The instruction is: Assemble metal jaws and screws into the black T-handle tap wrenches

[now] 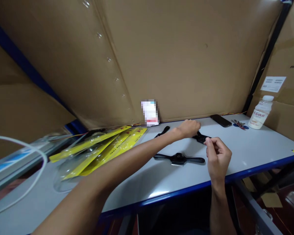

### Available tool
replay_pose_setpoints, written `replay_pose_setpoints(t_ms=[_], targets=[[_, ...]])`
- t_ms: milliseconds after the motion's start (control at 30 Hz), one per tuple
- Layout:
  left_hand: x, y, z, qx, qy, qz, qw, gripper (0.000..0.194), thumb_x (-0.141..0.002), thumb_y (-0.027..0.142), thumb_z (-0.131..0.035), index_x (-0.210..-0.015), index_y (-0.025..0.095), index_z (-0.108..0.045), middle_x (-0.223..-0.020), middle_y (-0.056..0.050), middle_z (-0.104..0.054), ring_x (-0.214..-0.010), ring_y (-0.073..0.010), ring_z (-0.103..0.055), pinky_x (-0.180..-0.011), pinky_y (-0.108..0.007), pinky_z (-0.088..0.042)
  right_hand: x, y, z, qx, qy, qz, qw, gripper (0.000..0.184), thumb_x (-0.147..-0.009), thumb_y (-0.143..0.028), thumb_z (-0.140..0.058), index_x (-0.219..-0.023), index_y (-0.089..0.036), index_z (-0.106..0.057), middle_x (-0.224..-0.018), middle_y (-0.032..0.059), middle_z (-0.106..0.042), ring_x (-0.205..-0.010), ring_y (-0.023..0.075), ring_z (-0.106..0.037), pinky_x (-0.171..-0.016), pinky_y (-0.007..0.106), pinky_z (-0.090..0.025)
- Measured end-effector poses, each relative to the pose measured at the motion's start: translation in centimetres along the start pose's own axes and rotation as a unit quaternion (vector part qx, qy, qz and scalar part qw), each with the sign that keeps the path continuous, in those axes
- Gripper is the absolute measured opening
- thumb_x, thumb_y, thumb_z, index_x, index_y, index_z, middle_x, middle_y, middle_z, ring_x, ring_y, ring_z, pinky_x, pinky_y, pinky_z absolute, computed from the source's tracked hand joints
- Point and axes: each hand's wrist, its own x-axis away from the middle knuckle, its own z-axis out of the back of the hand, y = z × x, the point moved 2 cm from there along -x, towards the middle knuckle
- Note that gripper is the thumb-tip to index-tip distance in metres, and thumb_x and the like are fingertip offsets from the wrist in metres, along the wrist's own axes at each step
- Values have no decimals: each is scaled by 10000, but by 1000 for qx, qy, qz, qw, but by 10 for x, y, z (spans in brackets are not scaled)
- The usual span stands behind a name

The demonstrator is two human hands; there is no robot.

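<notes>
On the grey tabletop [161, 178] lies a black two-handled spokeshave [179, 159]. Beyond it a second black spokeshave [200, 137] is gripped by both hands. My left hand [189, 128] reaches across and closes over its far part. My right hand [218, 156] pinches its near handle end with thumb and fingers. A third black handle [163, 131] pokes out just left of my left wrist.
Yellow blister packs [107, 145] lie at the left. A black phone [220, 120], keys [238, 124] and a white bottle [261, 112] sit at the back right. Cardboard sheets [161, 58] wall the back. The table's blue edge [259, 168] runs along the front.
</notes>
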Motion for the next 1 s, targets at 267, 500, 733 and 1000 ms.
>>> replay_pose_setpoints(t_ms=[267,500,733,1000], targets=[[97,-7,-5,230,64,-35,971,276,-1073,307,-320,-886,200,-492,-663,14,-541,-587,-157,-488,-579,-281,-319,-3,8,-13,148,-168,37,974,274,-960,-376,-541,-753,-205,-593,-637,-37,-563,-586,130,-472,-620,262,-337],[141,-22,-34,245,69,2,967,190,-1058,280,-318,-929,213,-440,-715,10,-535,-629,-173,-527,-611,-282,-354,-2,14,-16,244,-255,38,935,255,-967,-344,-519,-760,-231,-615,-710,-10,-653,-674,173,-571,-677,281,-363],[151,-20,-43,115,54,-11,992,160,-1069,242,-347,-976,191,-467,-757,-30,-624,-616,-189,-591,-567,-292,-346,-1,14,-18,265,-284,72,919,187,-940,-301,-551,-796,-232,-648,-842,24,-717,-854,222,-620,-795,323,-409],[150,-12,-48,58,90,-39,993,227,-1096,245,-317,-962,178,-487,-795,-48,-659,-629,-181,-591,-544,-309,-319,-1,18,-19,261,-323,66,907,129,-935,-259,-586,-854,-236,-684,-896,27,-729,-906,223,-626,-824,337,-439]])
